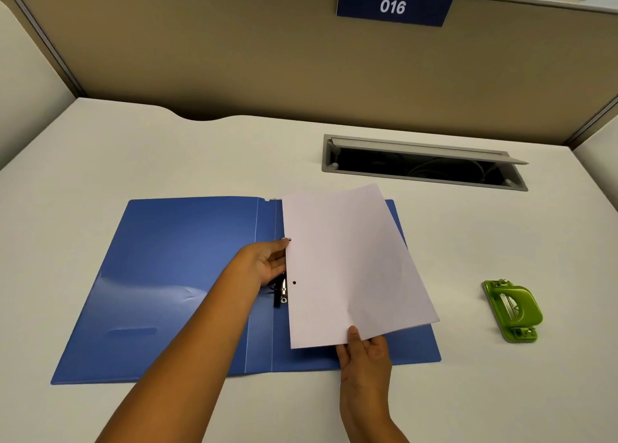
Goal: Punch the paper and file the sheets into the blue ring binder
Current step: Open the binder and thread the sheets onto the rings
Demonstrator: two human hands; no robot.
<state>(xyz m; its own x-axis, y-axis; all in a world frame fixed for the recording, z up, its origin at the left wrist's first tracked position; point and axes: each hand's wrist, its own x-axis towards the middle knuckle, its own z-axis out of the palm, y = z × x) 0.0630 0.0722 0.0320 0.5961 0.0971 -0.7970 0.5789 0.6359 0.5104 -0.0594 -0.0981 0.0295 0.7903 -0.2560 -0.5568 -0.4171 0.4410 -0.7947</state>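
Pinching near edge of white sheets (351, 262), right hand (366, 352) thumb on top, fingers beneath. Sheets tilted over open blue ring binder (174, 275). Left hand (267, 262) grips punched left edge above ring mechanism (282, 292). Green hole punch (513, 310) well right on desk (167, 148).

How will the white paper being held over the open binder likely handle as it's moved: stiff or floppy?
Probably floppy: the paper shows a soft bend though the right hand pinches its near edge and the left hand steadies the punched side. Likely light, held by its edges. It may slide on the glossy binder.
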